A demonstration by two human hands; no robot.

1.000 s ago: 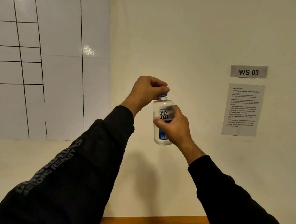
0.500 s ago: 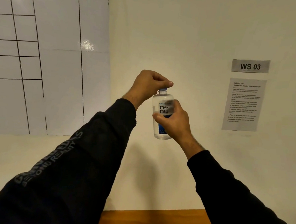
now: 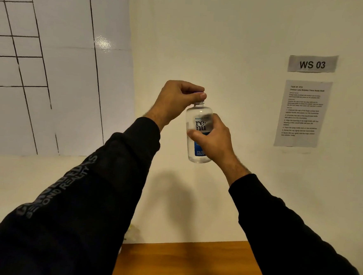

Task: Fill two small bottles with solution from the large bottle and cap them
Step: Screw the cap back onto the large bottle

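The blue cap seen a moment ago is now hidden under the left hand [image 3: 178, 99] – probably being unscrewed. The large bottle [image 3: 198, 134] is held upright mid-air, clasped by the right hand [image 3: 211, 140].

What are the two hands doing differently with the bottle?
The left hand sits on top of the bottle, fingers curled over the cap end; the right hand wraps around the bottle's middle. The left hand is higher, the right hand lower. Both touch the bottle, which is upright in the air, and both arms wear black sleeves.
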